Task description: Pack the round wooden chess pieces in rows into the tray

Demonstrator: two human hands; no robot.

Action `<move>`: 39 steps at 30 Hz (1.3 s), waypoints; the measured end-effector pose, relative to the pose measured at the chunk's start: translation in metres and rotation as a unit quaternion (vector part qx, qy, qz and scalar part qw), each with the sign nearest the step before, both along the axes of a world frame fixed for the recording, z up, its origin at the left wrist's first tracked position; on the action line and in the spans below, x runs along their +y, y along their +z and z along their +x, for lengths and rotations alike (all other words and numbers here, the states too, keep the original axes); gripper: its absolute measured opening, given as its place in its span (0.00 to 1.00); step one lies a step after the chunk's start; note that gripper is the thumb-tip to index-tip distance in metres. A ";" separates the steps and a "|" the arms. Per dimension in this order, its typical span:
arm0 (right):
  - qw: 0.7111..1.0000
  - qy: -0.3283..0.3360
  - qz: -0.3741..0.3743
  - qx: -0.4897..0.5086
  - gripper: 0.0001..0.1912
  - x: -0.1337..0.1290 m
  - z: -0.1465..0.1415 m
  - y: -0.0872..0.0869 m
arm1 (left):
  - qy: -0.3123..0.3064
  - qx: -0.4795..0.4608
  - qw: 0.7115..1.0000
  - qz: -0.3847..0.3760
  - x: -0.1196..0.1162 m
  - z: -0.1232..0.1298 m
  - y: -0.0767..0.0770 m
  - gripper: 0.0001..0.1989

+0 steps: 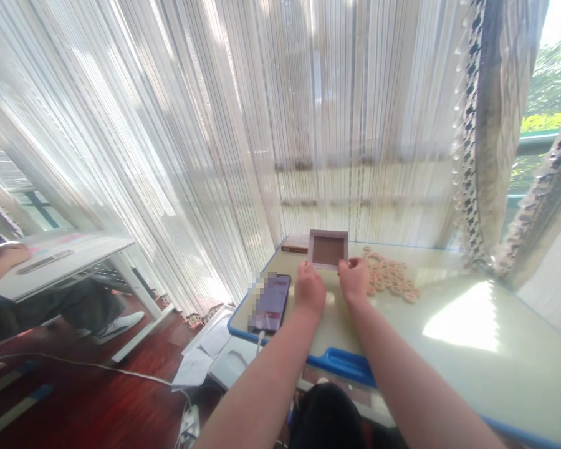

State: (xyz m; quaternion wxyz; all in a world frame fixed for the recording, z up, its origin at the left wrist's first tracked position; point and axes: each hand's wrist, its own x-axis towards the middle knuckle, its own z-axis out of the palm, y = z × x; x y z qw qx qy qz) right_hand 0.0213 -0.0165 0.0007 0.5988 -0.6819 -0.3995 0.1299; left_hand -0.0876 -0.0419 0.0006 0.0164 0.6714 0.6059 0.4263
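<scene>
Both my hands grip a shallow open box (330,251) with a brown inside and pale walls, tilted so that its inside faces me. My left hand (310,288) is closed on its lower left corner. At the lower right corner, my right hand (354,278) pinches the rim. A heap of small round wooden discs (395,278) with reddish marks lies on the table (388,337), just right of my right hand. The marks are too small to read. To the left of my left hand rests a phone (273,304) with its screen lit.
A flat box or book (294,244) lies at the table's back left. A white cable (260,340) runs from the phone over the blue edge. Curtains (346,125) hang behind. At far left, another person's hand (14,255) is over a second table (75,255).
</scene>
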 end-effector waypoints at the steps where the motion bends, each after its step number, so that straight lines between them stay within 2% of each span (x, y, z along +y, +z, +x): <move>1: 1.000 0.001 -0.001 0.003 0.21 0.000 0.002 0.000 | -0.013 -0.004 1.000 0.004 0.000 -0.001 -0.001 0.19; 8: 1.000 0.001 0.006 -0.015 0.20 -0.020 0.023 0.010 | -0.131 -0.052 0.989 0.048 -0.004 -0.009 -0.001 0.21; 12: 0.998 0.040 -0.028 -0.026 0.15 -0.042 0.039 0.011 | -0.135 -0.087 0.987 -0.018 0.001 -0.010 -0.002 0.21; 14: 0.996 0.046 -0.024 -0.067 0.13 -0.055 0.046 0.008 | -0.153 -0.097 0.983 -0.039 0.003 -0.010 -0.001 0.22; 18: 0.965 0.066 -0.031 -0.253 0.11 -0.091 0.059 -0.002 | -0.181 -0.065 0.981 -0.020 0.002 -0.009 0.001 0.20; 22: 0.930 0.066 -0.145 -0.332 0.12 -0.124 0.070 -0.009 | -0.271 0.010 0.961 -0.056 -0.003 -0.008 0.002 0.17; 24: 0.915 0.063 -0.179 -0.356 0.12 -0.135 0.072 -0.009 | -0.290 0.043 0.953 -0.074 -0.004 -0.007 0.001 0.17; 28: 0.897 0.071 -0.197 -0.389 0.12 -0.141 0.069 -0.007 | -0.262 0.090 0.957 -0.080 -0.002 -0.006 0.000 0.18; 30: 0.901 0.074 -0.196 -0.381 0.12 -0.139 0.069 -0.007 | -0.251 0.113 0.957 -0.091 0.000 -0.005 0.000 0.15; 33: 0.916 0.078 -0.174 -0.353 0.13 -0.135 0.072 -0.008 | -0.250 0.100 0.959 -0.084 0.002 -0.005 0.000 0.21; 36: 0.929 0.096 -0.126 -0.334 0.12 -0.131 0.076 -0.009 | -0.280 0.119 0.948 -0.088 0.002 -0.005 -0.001 0.21; 39: 0.926 0.122 -0.097 -0.344 0.08 -0.129 0.081 -0.010 | -0.289 0.148 0.941 -0.100 0.001 -0.005 0.000 0.20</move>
